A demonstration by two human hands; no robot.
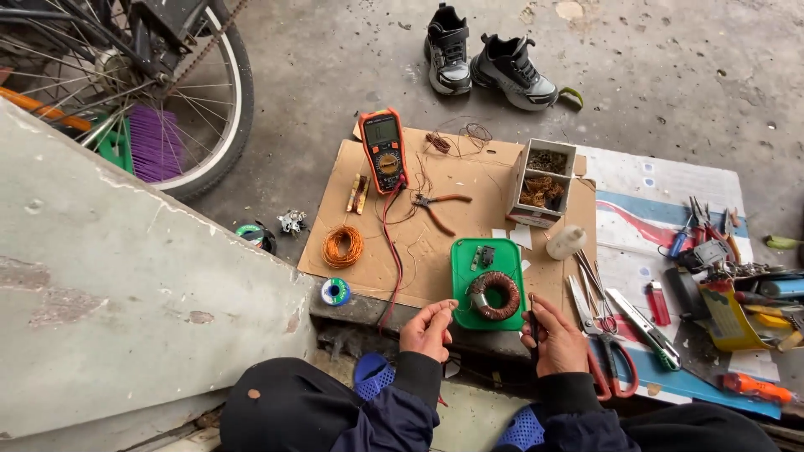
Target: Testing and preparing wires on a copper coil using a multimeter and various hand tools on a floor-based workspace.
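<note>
Knees and dark sleeves fill the lower centre of the frame. Left hand [427,328], lower centre, has thumb and forefinger pinched together, seemingly on a fine wire end; the wire itself is too thin to confirm. Right hand [557,339], just to its right, is closed around a slim dark tool [531,322] held upright.

Between and just above the hands: toroidal copper coil [495,295], lying flat on a green tray [463,276] at the near edge of a cardboard sheet [435,159].

Handling judgement: the coil looks dense and rigid for its size, the core likely brittle if dropped, and the enamelled winding easily scratched or loosened. Best held by the outer rim, across the ring, not by loose wire ends.

Nearby: orange multimeter [383,149] in the upper centre, pliers [437,203] below it, orange wire spool [342,246] at centre left, scissors [601,335] right of the right hand.
</note>
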